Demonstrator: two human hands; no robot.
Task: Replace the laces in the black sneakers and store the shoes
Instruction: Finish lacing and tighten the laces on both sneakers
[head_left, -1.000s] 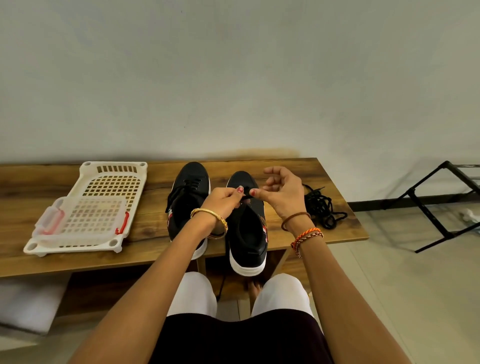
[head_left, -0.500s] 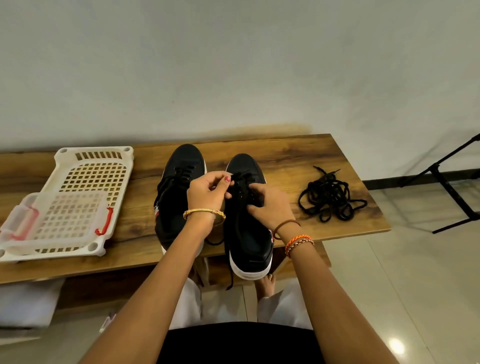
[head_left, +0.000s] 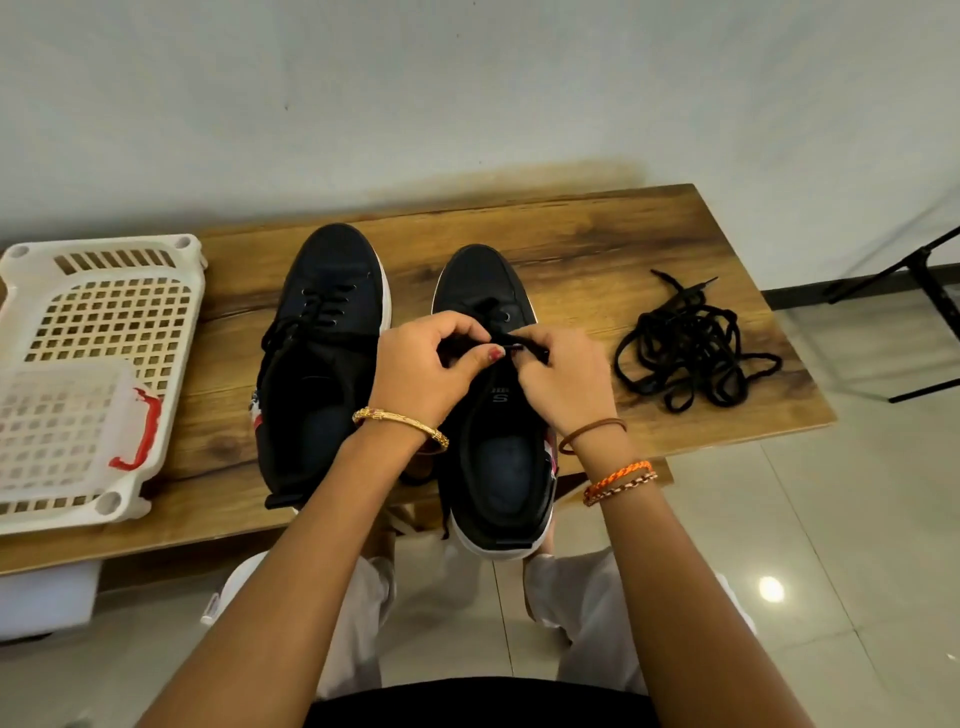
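Note:
Two black sneakers with white soles stand side by side on the wooden table (head_left: 597, 234), toes toward the wall. The left sneaker (head_left: 322, 364) is laced. Over the right sneaker (head_left: 493, 467), my left hand (head_left: 421, 374) and my right hand (head_left: 561, 384) meet above the eyelets. Both pinch the shoe's black lace (head_left: 519, 345) between fingers and thumb. A loose tangle of black laces (head_left: 691, 358) lies on the table to the right of the shoes.
A white plastic lattice tray (head_left: 104, 291) with a clear lidded box (head_left: 62, 415) with red clips on it stands at the table's left. A black metal stand (head_left: 914, 280) is on the tiled floor to the right. The right sneaker's heel overhangs the table's front edge.
The camera has tilted down and closer to the shoes. Both hands have closed in on the right sneaker's lace and now pinch it together over the eyelets.

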